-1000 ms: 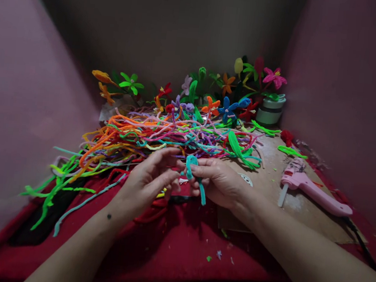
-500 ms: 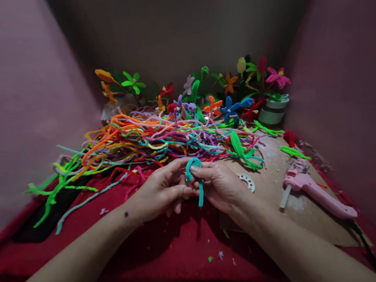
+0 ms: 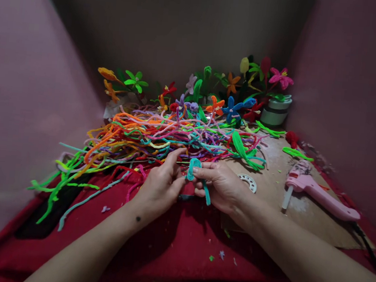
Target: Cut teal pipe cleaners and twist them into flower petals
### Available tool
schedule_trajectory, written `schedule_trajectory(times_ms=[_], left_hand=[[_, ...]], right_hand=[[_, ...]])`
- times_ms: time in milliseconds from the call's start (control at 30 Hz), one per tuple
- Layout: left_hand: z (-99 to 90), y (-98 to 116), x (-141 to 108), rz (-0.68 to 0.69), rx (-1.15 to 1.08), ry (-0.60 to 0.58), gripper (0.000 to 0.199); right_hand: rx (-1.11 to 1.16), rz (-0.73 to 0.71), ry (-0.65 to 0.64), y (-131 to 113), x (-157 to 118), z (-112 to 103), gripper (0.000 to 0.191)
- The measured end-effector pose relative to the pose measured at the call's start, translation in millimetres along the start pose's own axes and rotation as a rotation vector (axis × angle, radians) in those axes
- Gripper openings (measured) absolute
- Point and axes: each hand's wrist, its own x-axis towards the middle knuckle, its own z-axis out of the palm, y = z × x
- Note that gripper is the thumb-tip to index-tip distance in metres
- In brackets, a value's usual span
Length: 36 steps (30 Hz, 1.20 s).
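My right hand (image 3: 220,184) pinches a teal pipe cleaner (image 3: 194,169) between thumb and fingers. One part is bent into a narrow loop standing above the fingertips, and a loose tail hangs down below them. Just left of the loop is my left hand (image 3: 162,185), its index finger raised and apart from the thumb. The thumb tip comes close to the loop's lower edge; whether it touches, I cannot tell. Behind both hands spreads a large tangled pile of pipe cleaners (image 3: 142,132) in many colours.
A pink glue gun (image 3: 322,196) lies on a cardboard sheet (image 3: 272,167) at the right, its cord trailing off. A white ring with holes (image 3: 248,182) sits by my right wrist. Several pipe-cleaner flowers and a white pot (image 3: 276,112) stand behind. A black flat object (image 3: 39,219) lies left on red cloth (image 3: 170,254).
My left hand has let go of the loop and drawn slightly left, its index finger lifting. The loop looks narrower, and its tail has swung a little right.
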Motion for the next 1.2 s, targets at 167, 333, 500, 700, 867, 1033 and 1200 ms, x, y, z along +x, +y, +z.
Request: schedule_trajectory(times_ms=[167, 333, 500, 700, 867, 1033, 1200], left_hand=[[-0.7, 3, -2, -0.057, -0.127, -0.187, 0.052], [-5.8, 5, -1, -0.235, -0.482, -0.355, 0.044], [-8.2, 4, 4, -0.301, -0.593, -0.394, 0.019], [2.6, -5, 4, -0.408, -0.976, -0.273, 0.021], [6.1, -5, 6, -0.424, -1.087, -0.278, 0.02], [3.1, 0, 4, -0.382, -1.079, -0.345, 0.017], [-1.6, 1, 3, -0.37, -1.066, -0.447, 0.013]], right_hand=[[-0.009, 0.0, 0.009, -3, -1, -1, 0.01], [-0.074, -0.056, 0.036, -4, 0, -4, 0.011], [-0.107, -0.114, 0.042, -2, 2, -7, 0.012], [-0.075, -0.112, 0.049, 2, 1, -3, 0.02], [-0.1, -0.174, 0.036, 4, 0, -3, 0.024], [-0.117, -0.201, -0.005, 4, -1, -1, 0.028], [-0.033, -0.21, 0.042, 4, -3, 3, 0.022]])
